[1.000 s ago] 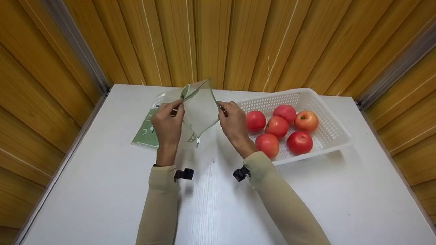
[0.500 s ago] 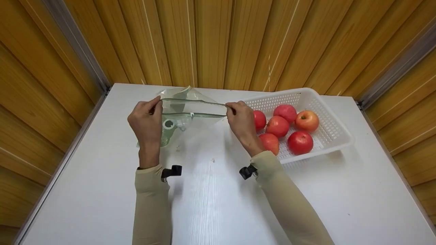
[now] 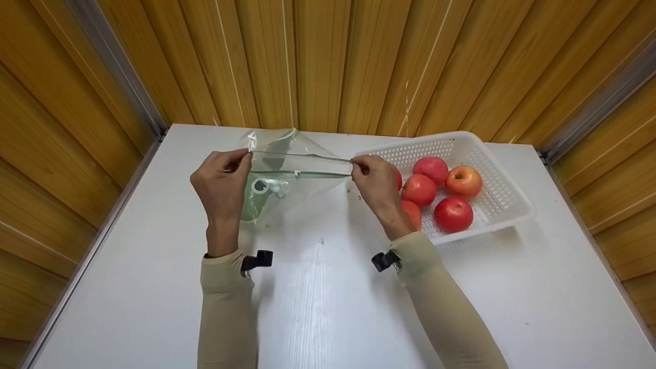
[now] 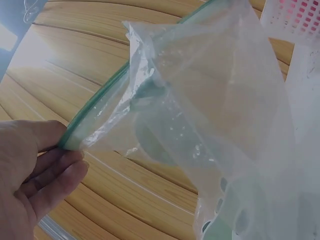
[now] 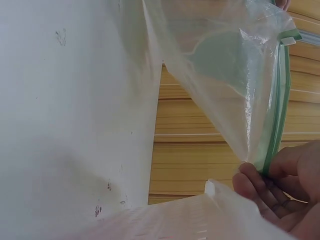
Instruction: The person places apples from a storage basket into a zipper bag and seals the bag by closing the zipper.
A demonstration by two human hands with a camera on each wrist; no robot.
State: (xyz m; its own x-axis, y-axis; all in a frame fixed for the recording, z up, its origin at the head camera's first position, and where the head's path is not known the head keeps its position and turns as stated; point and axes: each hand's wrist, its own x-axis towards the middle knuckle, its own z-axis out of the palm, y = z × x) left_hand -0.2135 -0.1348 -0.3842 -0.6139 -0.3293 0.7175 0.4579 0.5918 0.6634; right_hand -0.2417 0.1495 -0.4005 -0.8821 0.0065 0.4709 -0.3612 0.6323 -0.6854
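Observation:
A clear zip bag [image 3: 307, 164] with a green zip edge is stretched between the two hands above the table. The left hand [image 3: 220, 187] pinches one top corner between thumb and fingers, and the right hand [image 3: 376, 187] pinches the opposite corner. In the right wrist view, a small pale slider [image 5: 287, 41] sits on the green zip strip [image 5: 280, 105]. The left wrist view shows the bag's thin film [image 4: 215, 95] hanging down, creased and shiny. Green printed plastic [image 3: 253, 202] shows below the held bag, beside the left hand and partly hidden.
To the right, a white perforated basket [image 3: 505, 205] holds several red apples [image 3: 453, 214]; the right hand overlaps its left end in the head view. Wood-patterned panels [image 3: 318, 61] stand behind the white table [image 3: 318, 307].
The hands have drawn apart, the left moving left and the right moving right. The bag's mouth has gone from gaping wide to a taut, narrow band between them.

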